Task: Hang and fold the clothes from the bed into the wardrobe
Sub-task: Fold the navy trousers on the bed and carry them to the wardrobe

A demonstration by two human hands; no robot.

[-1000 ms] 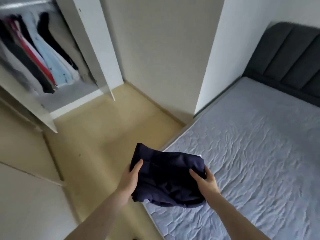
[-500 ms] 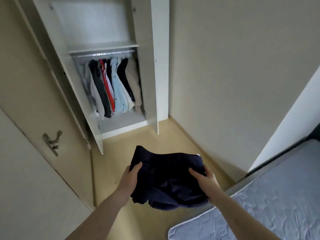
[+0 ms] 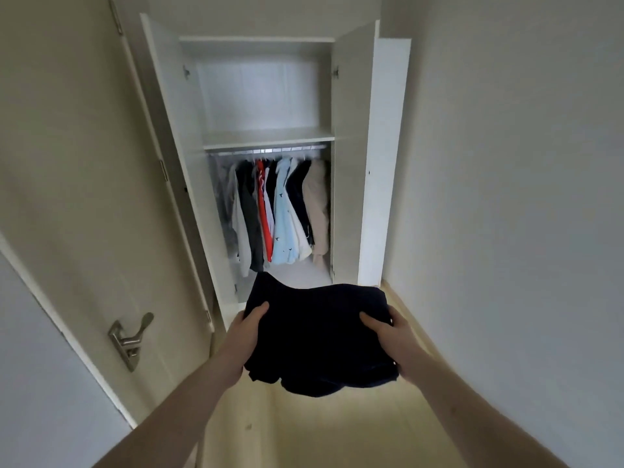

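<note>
Navy cloth, folded into a thick pad, sits nearest at 6 o'clock: one garment, held in the air between two hands set well apart. The left hand grips its left edge, thumb on top and fingers hidden beneath; the right hand grips the right edge the same way. My guess is that it is light, soft and limp: the lower edge sags in loose lobes below the hands, so the fold could slide open if either side is let go. Holding both sides with support underneath looks right, and it should be laid flat rather than dropped.

Beyond it, at 12 o'clock, stands one wardrobe with two doors swung open. Inside, one rail carries hung clothes, roughly nine, though they overlap too much for a sure count. Above the rail is one shelf, bare as far as it shows. At 9 o'clock one room door carries one metal handle.
</note>
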